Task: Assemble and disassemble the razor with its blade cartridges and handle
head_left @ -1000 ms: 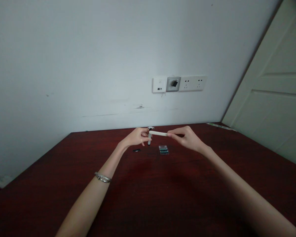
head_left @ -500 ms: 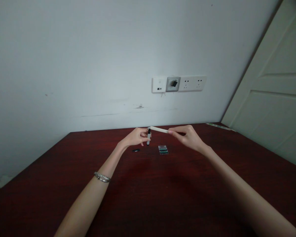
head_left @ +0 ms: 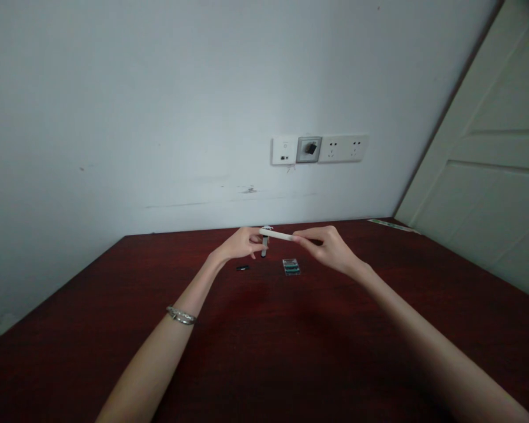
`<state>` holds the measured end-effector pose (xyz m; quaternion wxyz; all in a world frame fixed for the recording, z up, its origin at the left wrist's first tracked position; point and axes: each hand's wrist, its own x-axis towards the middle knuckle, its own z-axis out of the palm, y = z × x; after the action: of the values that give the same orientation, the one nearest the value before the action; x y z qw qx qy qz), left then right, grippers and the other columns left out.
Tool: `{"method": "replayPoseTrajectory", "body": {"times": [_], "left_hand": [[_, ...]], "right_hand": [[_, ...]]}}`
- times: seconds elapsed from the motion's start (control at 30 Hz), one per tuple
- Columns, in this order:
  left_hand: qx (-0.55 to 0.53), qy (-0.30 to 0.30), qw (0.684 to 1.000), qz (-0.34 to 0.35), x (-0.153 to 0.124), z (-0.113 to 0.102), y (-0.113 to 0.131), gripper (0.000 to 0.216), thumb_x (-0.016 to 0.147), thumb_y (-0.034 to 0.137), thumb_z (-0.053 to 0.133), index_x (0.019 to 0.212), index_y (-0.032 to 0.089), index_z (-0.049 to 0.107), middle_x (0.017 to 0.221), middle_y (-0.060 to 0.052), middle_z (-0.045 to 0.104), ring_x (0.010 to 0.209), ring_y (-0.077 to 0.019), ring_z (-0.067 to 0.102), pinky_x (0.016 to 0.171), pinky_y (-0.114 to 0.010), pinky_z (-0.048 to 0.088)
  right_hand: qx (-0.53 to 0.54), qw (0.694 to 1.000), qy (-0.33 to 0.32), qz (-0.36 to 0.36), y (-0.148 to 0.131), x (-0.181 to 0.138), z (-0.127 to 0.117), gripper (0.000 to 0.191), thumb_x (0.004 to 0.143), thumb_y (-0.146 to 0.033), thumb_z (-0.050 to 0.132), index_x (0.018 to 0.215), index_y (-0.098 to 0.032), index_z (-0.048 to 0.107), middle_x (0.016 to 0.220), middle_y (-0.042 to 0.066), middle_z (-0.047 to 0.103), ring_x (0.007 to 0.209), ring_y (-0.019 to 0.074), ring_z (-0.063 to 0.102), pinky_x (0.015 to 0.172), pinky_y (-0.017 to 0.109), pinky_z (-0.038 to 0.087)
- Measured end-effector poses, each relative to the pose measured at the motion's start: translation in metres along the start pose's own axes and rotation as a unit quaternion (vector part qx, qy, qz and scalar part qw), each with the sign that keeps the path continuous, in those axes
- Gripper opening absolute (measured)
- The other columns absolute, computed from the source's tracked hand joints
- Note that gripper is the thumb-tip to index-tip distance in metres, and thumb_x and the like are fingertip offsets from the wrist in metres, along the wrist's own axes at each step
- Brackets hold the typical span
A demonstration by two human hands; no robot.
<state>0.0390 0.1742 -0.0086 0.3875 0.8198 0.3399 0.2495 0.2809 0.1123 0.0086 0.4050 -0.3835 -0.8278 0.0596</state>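
My left hand (head_left: 241, 244) is closed around a razor-like tool with a grey and black handle (head_left: 264, 247), held upright with its pale head on top. The thumb and fingers of my right hand (head_left: 328, 244) pinch one end of a slim white stick (head_left: 277, 234). That stick lies almost level, and its far end crosses in front of the tool just below the head. Whether the two touch I cannot tell. On the table below are a small clear case (head_left: 291, 267) with green strips and a short black piece (head_left: 243, 268).
The dark red table (head_left: 264, 341) meets a white wall (head_left: 158, 117) at the back. Sockets and a black plug (head_left: 311, 148) are on that wall. A pale printed strip (head_left: 392, 225) lies at the back right, beside a panelled door (head_left: 489, 164).
My right hand has moved slightly left, bringing the white stick across the front of the tool's handle. The left hand, the case and the black piece look nearly the same.
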Motion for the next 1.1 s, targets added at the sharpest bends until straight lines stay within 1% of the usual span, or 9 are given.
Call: {"method": "replayPoseTrajectory", "body": {"times": [0.1,0.2,0.3,0.43,0.57,0.7,0.87,0.97,1.1], "left_hand": [[-0.004,-0.006,1.0,0.005,0.001,0.001,-0.001,0.021,0.074,0.023,0.058,0.092,0.011,0.058,0.07,-0.004,0.065,0.063,-0.0132,0.062,0.05,-0.021,0.051],[-0.01,0.0,1.0,-0.001,0.001,0.001,-0.003,0.021,0.073,0.024,0.059,0.089,0.011,0.057,0.071,-0.005,0.064,0.065,-0.0144,0.063,0.049,-0.021,0.051],[-0.006,0.008,1.0,0.001,0.002,0.001,-0.003,0.02,0.073,0.024,0.059,0.088,0.011,0.058,0.073,-0.006,0.065,0.066,-0.0151,0.063,0.049,-0.022,0.051],[0.003,0.009,1.0,0.017,0.001,0.003,0.002,0.017,0.074,0.023,0.057,0.087,0.011,0.06,0.073,-0.006,0.065,0.064,-0.0136,0.061,0.05,-0.022,0.052],[-0.002,0.012,1.0,0.015,-0.001,0.002,0.005,0.018,0.074,0.023,0.057,0.087,0.012,0.059,0.076,-0.007,0.065,0.067,-0.0143,0.062,0.051,-0.022,0.051],[-0.008,0.018,1.0,0.016,-0.002,0.001,0.004,0.016,0.074,0.023,0.058,0.085,0.012,0.058,0.078,-0.007,0.065,0.069,-0.0144,0.062,0.05,-0.021,0.051],[0.007,0.025,0.999,0.025,0.0,0.004,0.008,0.017,0.074,0.022,0.057,0.086,0.012,0.06,0.074,-0.005,0.064,0.065,-0.0134,0.061,0.049,-0.021,0.051],[0.005,0.015,1.0,0.023,0.0,0.004,0.009,0.019,0.074,0.022,0.057,0.089,0.012,0.059,0.074,-0.004,0.064,0.066,-0.0132,0.061,0.049,-0.021,0.05],[0.001,0.008,1.0,0.02,0.0,0.001,0.003,0.018,0.074,0.023,0.056,0.088,0.011,0.058,0.075,-0.006,0.064,0.067,-0.0137,0.061,0.049,-0.02,0.05]], "right_hand": [[-0.006,1.0,0.001,0.002,0.004,0.0,0.001,0.028,0.086,-0.036,0.049,0.092,-0.021,0.072,0.093,0.002,0.072,0.08,0.0222,0.067,0.072,0.032,0.051],[-0.01,1.0,0.01,0.007,0.008,0.0,-0.002,0.027,0.085,-0.037,0.051,0.09,-0.022,0.073,0.092,0.002,0.072,0.081,0.0233,0.067,0.071,0.033,0.052],[-0.001,1.0,0.017,0.006,0.005,0.0,0.0,0.027,0.085,-0.037,0.05,0.09,-0.023,0.073,0.091,0.002,0.072,0.08,0.0231,0.067,0.071,0.032,0.052],[0.009,1.0,0.013,0.0,-0.004,0.001,0.005,0.029,0.086,-0.036,0.049,0.091,-0.022,0.073,0.09,0.002,0.072,0.076,0.0213,0.067,0.068,0.03,0.051],[0.007,1.0,0.021,0.004,-0.002,0.001,0.002,0.026,0.085,-0.036,0.051,0.09,-0.022,0.073,0.091,0.003,0.072,0.079,0.0221,0.067,0.071,0.032,0.051],[0.002,0.999,0.039,0.022,0.0,0.0,-0.001,0.026,0.084,-0.036,0.052,0.088,-0.021,0.073,0.089,0.004,0.072,0.077,0.0225,0.067,0.068,0.031,0.052],[0.025,1.0,0.013,0.0,-0.005,0.0,0.009,0.028,0.085,-0.035,0.05,0.091,-0.02,0.073,0.093,0.003,0.072,0.081,0.0229,0.067,0.071,0.031,0.052],[0.026,0.999,0.02,-0.007,0.0,0.0,0.01,0.027,0.085,-0.034,0.051,0.091,-0.019,0.073,0.092,0.003,0.072,0.08,0.022,0.068,0.071,0.03,0.052],[0.01,0.999,0.039,0.005,0.008,-0.001,0.005,0.025,0.084,-0.034,0.053,0.088,-0.019,0.073,0.089,0.003,0.073,0.076,0.0208,0.068,0.068,0.029,0.052]]}}
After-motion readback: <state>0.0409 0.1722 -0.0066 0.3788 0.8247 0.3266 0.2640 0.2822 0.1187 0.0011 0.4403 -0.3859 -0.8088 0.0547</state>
